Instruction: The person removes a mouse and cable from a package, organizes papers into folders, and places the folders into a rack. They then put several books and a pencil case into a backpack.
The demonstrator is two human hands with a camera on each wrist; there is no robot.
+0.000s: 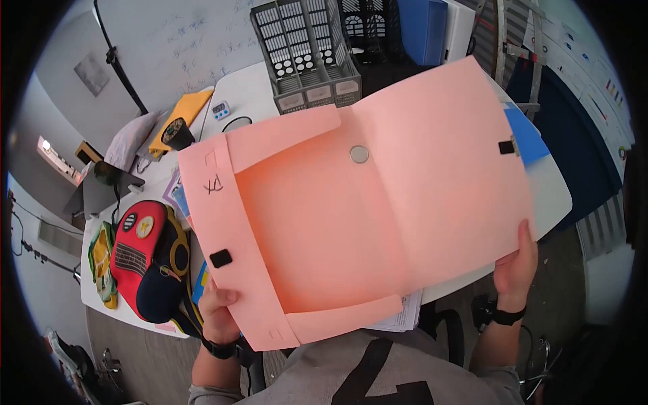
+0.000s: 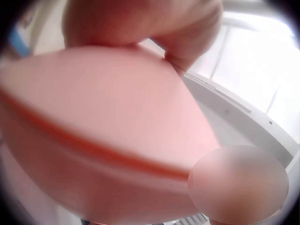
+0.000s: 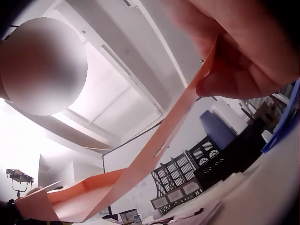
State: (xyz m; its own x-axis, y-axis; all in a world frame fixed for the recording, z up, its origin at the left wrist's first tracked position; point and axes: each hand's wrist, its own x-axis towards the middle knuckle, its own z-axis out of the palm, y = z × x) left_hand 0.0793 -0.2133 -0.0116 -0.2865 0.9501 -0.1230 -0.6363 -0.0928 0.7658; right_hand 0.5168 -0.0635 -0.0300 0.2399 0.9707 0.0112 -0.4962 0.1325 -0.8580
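A pink folder (image 1: 317,223) is held up opened out, its flap spread to the right and its shallow pocket at the left. My left hand (image 1: 219,314) grips its lower left edge, thumb on the front near a black square patch (image 1: 221,258). My right hand (image 1: 517,268) pinches the right edge of the flap (image 1: 459,182), below a small black clasp (image 1: 506,147). A round silver disc (image 1: 359,154) lies near the fold. In the right wrist view the fingers and thumb of my right hand (image 3: 239,61) close on the folder's edge (image 3: 187,101).
Behind the folder stand a grey file rack (image 1: 317,88) and blue binders (image 1: 424,30) on the white table (image 1: 253,88). To the left are a red and navy bag (image 1: 145,263), a small potted cactus (image 1: 177,133) and a timer (image 1: 221,110). Papers (image 1: 405,314) show under the folder.
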